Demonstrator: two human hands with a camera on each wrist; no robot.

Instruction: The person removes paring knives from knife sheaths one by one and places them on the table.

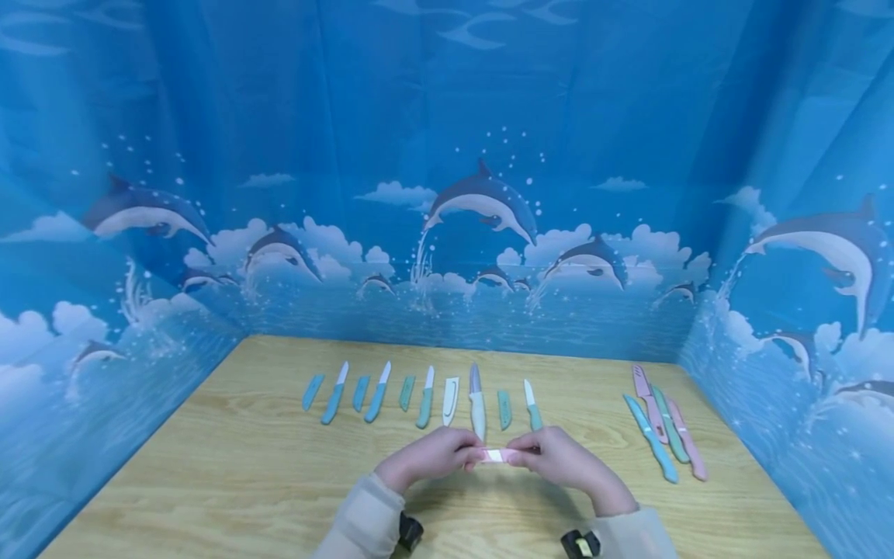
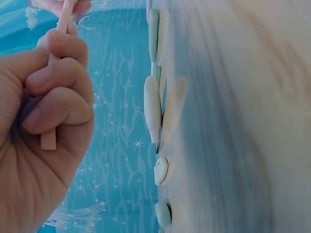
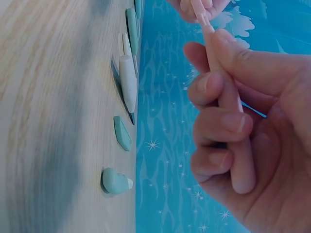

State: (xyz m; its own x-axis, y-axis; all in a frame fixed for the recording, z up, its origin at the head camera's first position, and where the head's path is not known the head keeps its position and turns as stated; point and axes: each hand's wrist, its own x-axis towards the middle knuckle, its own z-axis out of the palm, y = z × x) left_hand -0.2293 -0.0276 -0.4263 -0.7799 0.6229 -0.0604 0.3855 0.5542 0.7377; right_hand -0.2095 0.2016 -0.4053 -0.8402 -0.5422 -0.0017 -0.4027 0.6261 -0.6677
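On the wooden table (image 1: pixel 230 458), a row of small knives and loose blade covers lies behind the hands: furthest left of the white knife (image 1: pixel 477 404) sit a blue cover (image 1: pixel 313 391), a blue knife (image 1: pixel 334 394), another blue cover (image 1: pixel 360 393) and a second blue knife (image 1: pixel 377 393), then a green cover (image 1: pixel 407 393), a green knife (image 1: pixel 425 398) and a white cover (image 1: pixel 450 401) just beside the white knife. In front of the white knife, near the table's front edge, the left hand (image 1: pixel 426 456) has its fingers curled round one end of a pink knife (image 1: pixel 497 455), held level above the wood; the right hand (image 1: pixel 559 460) grips the other end, fingers wrapped round the pink handle. Whether the white band at the middle is bare blade cannot be told. Right of the white knife lie a green cover (image 1: pixel 504 409) and a green knife (image 1: pixel 533 405), and well apart to the right a cluster of covered knives (image 1: pixel 665 432), blue, pink and green.
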